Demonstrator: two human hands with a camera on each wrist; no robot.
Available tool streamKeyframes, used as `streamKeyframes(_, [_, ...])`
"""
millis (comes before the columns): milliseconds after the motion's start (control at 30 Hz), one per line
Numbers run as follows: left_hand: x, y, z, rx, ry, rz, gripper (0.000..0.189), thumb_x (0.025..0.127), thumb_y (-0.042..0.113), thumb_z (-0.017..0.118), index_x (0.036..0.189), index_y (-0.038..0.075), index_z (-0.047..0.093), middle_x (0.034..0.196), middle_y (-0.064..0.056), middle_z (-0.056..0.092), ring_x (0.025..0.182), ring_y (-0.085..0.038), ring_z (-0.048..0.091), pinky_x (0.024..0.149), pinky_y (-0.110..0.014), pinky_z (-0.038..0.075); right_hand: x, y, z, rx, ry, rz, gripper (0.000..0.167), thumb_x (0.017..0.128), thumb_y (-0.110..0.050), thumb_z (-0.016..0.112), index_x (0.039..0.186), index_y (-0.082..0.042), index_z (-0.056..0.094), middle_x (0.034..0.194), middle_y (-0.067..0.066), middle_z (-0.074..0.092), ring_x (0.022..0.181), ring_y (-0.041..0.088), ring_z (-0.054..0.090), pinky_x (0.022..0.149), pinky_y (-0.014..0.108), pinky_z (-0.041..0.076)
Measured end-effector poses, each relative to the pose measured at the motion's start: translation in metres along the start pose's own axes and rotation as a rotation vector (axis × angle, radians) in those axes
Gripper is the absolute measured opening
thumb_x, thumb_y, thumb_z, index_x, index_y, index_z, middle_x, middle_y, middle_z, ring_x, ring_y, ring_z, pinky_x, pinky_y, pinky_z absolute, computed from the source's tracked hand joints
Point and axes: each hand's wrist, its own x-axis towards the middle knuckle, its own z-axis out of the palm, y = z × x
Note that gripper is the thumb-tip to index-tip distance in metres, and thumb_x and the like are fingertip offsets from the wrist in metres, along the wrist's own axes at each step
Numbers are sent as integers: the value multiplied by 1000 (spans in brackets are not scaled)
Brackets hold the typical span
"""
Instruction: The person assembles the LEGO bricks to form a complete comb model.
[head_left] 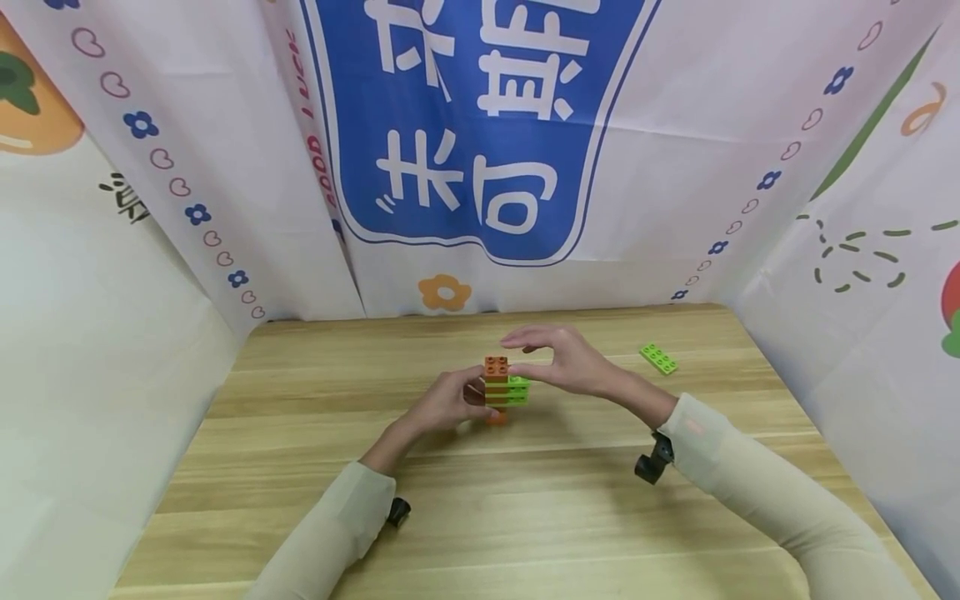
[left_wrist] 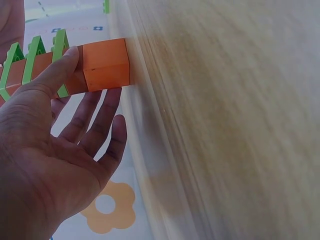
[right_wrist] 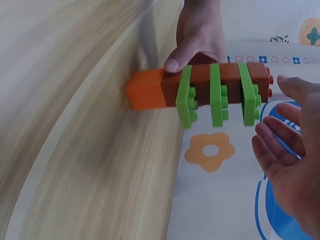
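Note:
A tower of toy building bricks [head_left: 497, 388] stands upright on the table, built of brown bricks with several thin green plates between them. An orange brick [right_wrist: 146, 90] forms its base, and the green plates [right_wrist: 218, 97] jut out to one side, studs upward. My left hand [head_left: 442, 402] grips the lower part of the tower between thumb and fingers; in the left wrist view the thumb lies along a brown brick. Beside the top studs, my right hand [head_left: 570, 360] is held with thumb and fingers spread apart, nothing between them.
A loose green plate [head_left: 658, 358] lies at the back right of the wooden table [head_left: 585, 500]. White printed cloth [head_left: 675, 208] hangs behind the table and along both sides.

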Motion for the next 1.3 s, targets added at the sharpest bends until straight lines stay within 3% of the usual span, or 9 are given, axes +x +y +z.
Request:
streamKeyframes(133, [0, 0, 1, 10, 7, -4, 46, 88, 12, 88, 130, 14, 68, 107, -5, 76, 98, -19, 74, 90, -35, 62, -4, 4, -5, -25, -15, 23, 40, 95, -27, 82, 132, -13, 74, 138, 7, 71, 117, 22, 71, 95, 37, 60])
streamKeyframes(600, [-1, 1, 2, 1, 9, -36, 46, 88, 15, 89, 129, 16, 69, 106, -3, 75, 98, -18, 73, 90, -37, 62, -19, 19, -25, -63, -27, 63, 44, 93, -26, 84, 133, -12, 74, 138, 8, 70, 119, 25, 70, 98, 43, 59])
streamKeyframes(833, [-1, 0, 3, 9, 7, -26, 45, 88, 17, 89, 128, 15, 69, 106, -3, 75, 98, -17, 72, 90, -36, 61, -29, 28, -35, -60, -27, 61, 46, 92, -27, 85, 133, -11, 73, 139, 11, 70, 119, 33, 70, 99, 49, 59])
streamKeyframes(1300, [-1, 2, 2, 17, 8, -37, 45, 88, 14, 88, 128, 14, 68, 107, -4, 75, 98, -17, 72, 89, -34, 61, -46, 50, -55, -126, -49, 94, 49, 90, -28, 87, 135, -12, 73, 140, 12, 69, 122, 32, 70, 102, 54, 56])
